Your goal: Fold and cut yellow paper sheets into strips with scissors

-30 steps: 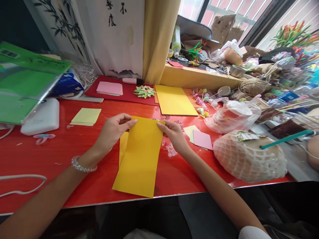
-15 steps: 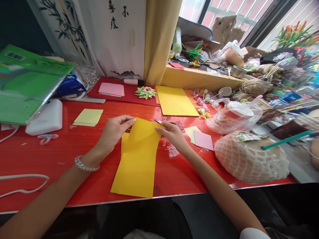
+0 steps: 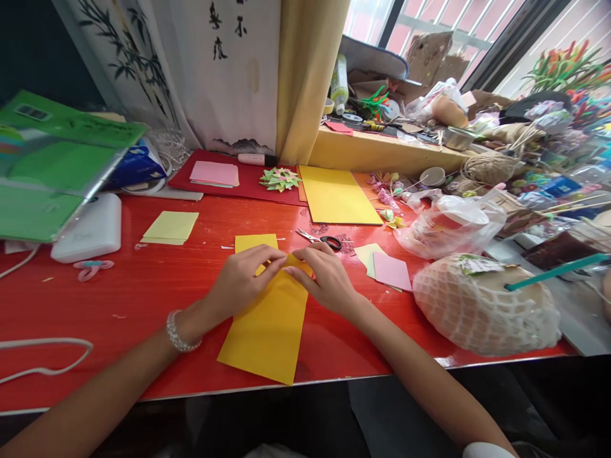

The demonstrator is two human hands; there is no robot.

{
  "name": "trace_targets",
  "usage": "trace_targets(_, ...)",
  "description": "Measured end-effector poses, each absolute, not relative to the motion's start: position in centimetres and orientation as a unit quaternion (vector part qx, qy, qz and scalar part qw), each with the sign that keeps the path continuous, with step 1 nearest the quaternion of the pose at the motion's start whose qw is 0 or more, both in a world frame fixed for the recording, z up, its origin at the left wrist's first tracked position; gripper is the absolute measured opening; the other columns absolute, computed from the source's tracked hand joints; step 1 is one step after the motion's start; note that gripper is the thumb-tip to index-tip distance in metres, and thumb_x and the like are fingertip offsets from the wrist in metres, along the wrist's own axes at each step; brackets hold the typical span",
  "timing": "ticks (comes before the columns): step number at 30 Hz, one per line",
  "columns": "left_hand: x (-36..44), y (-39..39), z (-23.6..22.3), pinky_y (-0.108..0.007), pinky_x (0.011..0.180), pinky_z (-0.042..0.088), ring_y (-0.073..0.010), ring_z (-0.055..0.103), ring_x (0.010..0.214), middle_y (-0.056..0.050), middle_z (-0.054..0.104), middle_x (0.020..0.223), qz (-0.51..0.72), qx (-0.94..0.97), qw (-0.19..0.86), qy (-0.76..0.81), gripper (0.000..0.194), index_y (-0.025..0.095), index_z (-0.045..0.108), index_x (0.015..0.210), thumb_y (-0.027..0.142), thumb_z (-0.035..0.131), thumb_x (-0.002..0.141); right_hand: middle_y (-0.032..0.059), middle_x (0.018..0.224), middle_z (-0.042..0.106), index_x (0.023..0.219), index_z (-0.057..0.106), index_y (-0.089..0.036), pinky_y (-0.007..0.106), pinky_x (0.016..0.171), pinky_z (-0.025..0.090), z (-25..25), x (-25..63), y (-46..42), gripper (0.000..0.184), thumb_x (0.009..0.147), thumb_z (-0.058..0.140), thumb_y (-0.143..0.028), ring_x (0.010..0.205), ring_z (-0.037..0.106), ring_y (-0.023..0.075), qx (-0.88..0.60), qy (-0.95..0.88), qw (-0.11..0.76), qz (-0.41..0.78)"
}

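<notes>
Both hands pinch the far end of a long strip of yellow paper (image 3: 265, 337), close to each other. My left hand (image 3: 252, 270), with a beaded bracelet (image 3: 180, 332) at the wrist, holds the top edge from the left. From the right, my right hand (image 3: 327, 270) grips the same edge, its fingertips almost meeting the left ones. The paper's near end reaches the table's front edge. Another yellow piece (image 3: 255, 242) lies flat behind it, partly covered. Just beyond my right hand rest black-handled scissors (image 3: 329, 242).
Pale yellow squares (image 3: 170, 227) lie left; pink and yellow squares (image 3: 392, 270) lie right. At the back are a yellow sheet stack (image 3: 340, 196) and a folded paper ring (image 3: 280, 179). A netted round fruit with a straw (image 3: 484, 305) and a plastic bag (image 3: 451, 222) crowd the right.
My hands have come together along the strip's far edge and lowered towards me, with the edge now bunched between them. The scissors and the yellow piece behind show more.
</notes>
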State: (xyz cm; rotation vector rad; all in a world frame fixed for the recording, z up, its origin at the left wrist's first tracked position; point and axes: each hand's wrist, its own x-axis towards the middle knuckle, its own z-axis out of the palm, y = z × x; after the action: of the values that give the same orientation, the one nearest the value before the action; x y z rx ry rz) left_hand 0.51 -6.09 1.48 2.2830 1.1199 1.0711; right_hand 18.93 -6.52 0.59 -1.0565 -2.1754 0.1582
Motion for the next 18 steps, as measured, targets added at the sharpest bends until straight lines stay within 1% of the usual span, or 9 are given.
trace_targets(3,0.7,-6.7,1.4,-0.025,0.071,0.047,-0.0146,0.062,0.077,-0.003,0.068,0.083,0.379,0.845,0.147,0.347,0.018,0.021,0.062,0.088,0.028,0.046,0.090,0.0035,0.074,0.063,0.080,0.053,-0.022,0.032,0.074,0.041,1.1,18.9,-7.0,0.027,0.096,0.038,-0.037,0.070,0.052,0.0169,-0.388,-0.838,0.380,0.054)
trace_targets(8,1.0,-6.9,1.1,-0.025,0.072,0.047,-0.0140,0.062,0.079,-0.003,0.067,0.083,0.360,0.853,0.174,0.334,0.017,0.022,0.061,0.091,0.028,0.045,0.091,0.0014,0.070,0.062,0.080,0.049,-0.022,0.031,0.073,0.040,1.0,19.0,-6.9,0.018,0.094,0.037,-0.021,0.065,0.050,0.0153,-0.339,-0.854,0.394,0.024)
trace_targets(10,1.0,-6.8,1.2,-0.025,0.071,0.047,-0.0137,0.062,0.077,-0.002,0.067,0.083,0.359,0.851,0.186,0.335,0.016,0.021,0.060,0.089,0.028,0.046,0.090,0.0008,0.069,0.061,0.079,0.048,-0.023,0.031,0.072,0.040,0.9,19.1,-6.8,0.018,0.094,0.038,-0.020,0.064,0.049,0.0153,-0.343,-0.847,0.406,0.008)
trace_targets(13,1.0,-6.8,1.6,-0.025,0.067,0.046,-0.0132,0.061,0.072,-0.002,0.066,0.078,0.359,0.847,0.198,0.339,0.015,0.020,0.059,0.083,0.027,0.048,0.089,0.0011,0.068,0.059,0.078,0.047,-0.023,0.031,0.069,0.039,1.2,19.4,-6.7,0.018,0.094,0.040,-0.024,0.065,0.049,0.0157,-0.377,-0.812,0.445,0.003)
trace_targets(16,0.9,-6.9,2.4,-0.024,0.064,0.044,-0.0119,0.059,0.066,0.001,0.065,0.073,0.359,0.837,0.227,0.344,0.014,0.020,0.059,0.077,0.027,0.050,0.087,0.0018,0.068,0.058,0.077,0.048,-0.022,0.030,0.067,0.039,1.7,19.7,-6.6,0.018,0.094,0.040,-0.027,0.067,0.049,0.0159,-0.425,-0.769,0.477,0.024)
trace_targets(18,0.8,-6.9,2.9,-0.023,0.063,0.044,-0.0113,0.058,0.064,0.002,0.064,0.070,0.351,0.825,0.266,0.353,0.016,0.020,0.058,0.073,0.027,0.052,0.086,0.0019,0.070,0.058,0.078,0.048,-0.022,0.029,0.065,0.039,2.0,20.1,-6.4,0.018,0.093,0.042,-0.029,0.069,0.050,0.0158,-0.458,-0.738,0.493,0.045)
